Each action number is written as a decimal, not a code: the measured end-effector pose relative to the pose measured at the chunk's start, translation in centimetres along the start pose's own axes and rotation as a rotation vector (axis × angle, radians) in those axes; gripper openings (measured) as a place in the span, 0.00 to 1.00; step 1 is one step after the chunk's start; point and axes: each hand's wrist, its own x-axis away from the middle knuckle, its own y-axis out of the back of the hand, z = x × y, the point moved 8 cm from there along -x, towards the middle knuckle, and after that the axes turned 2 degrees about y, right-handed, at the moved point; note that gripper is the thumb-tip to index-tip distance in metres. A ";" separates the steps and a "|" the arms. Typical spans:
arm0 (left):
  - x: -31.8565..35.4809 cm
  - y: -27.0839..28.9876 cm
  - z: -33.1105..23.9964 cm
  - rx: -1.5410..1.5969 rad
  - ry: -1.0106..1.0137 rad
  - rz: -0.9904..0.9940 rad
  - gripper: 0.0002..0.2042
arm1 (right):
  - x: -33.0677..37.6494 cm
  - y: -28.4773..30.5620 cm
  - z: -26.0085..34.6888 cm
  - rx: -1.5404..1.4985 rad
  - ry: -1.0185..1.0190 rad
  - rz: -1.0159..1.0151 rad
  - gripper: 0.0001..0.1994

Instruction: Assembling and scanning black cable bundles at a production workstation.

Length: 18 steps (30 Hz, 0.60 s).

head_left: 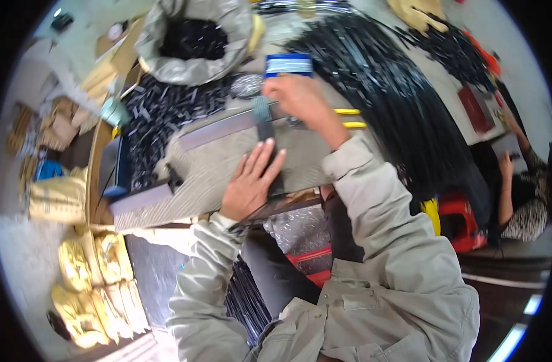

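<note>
My left hand [250, 183] lies flat with its fingers stretched out, pressing on a dark strip [265, 130] that runs away from me across the worktop [212, 168]. A ribbed greenish piece [261, 108] sits at the strip's far end. Just beyond it is my right hand [299, 99], its fingers closed; whatever they may hold is hidden. That hand is in front of a blue box [288, 58] with a pale top. A long grey metal bar [218, 131] lies crosswise left of the strip. Two yellow handles [350, 118] show beside my right wrist.
Short black pieces [167, 108] are heaped at the left, below a grey sack [235, 36] of more pieces. Long black strips [384, 90] cover the right side. A second bar [144, 198] lies near the left front edge. Another person's arm [506, 181] is at the far right.
</note>
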 end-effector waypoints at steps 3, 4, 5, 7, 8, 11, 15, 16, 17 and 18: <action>0.8 -0.8 0.3 -0.236 -0.051 -0.007 0.37 | -0.2 -1.5 -1.1 -0.006 0.007 0.016 0.03; 1.1 -0.8 0.6 -0.236 -0.032 -0.010 0.37 | -0.3 -1.7 -1.5 -0.005 0.001 -0.006 0.03; 1.2 -0.7 0.6 -0.210 -0.033 -0.008 0.37 | -0.3 -2.1 -1.7 -0.008 0.012 0.003 0.03; 1.1 -0.4 0.5 -0.159 -0.045 -0.006 0.35 | -0.4 -2.2 -2.2 0.043 0.006 -0.012 0.03; 1.0 -0.3 0.4 -0.159 -0.039 -0.011 0.35 | -0.5 -2.2 -2.5 0.070 0.001 -0.022 0.03; 1.1 0.2 -0.1 0.002 -0.017 -0.014 0.34 | 0.4 -1.5 -3.1 0.083 -0.032 -0.047 0.03; 1.1 0.4 0.0 0.006 -0.009 -0.013 0.33 | 0.3 -1.2 -2.9 0.101 -0.039 -0.060 0.04; 1.0 0.3 0.1 0.007 -0.013 -0.014 0.33 | 0.2 -1.1 -2.8 0.105 -0.036 -0.063 0.04; 1.0 0.0 0.2 -0.046 -0.027 -0.016 0.34 | 0.2 -1.1 -2.9 0.107 -0.039 -0.065 0.04; 1.0 -0.2 0.2 -0.098 -0.041 -0.018 0.36 | 0.3 -1.1 -2.9 0.106 -0.042 -0.068 0.04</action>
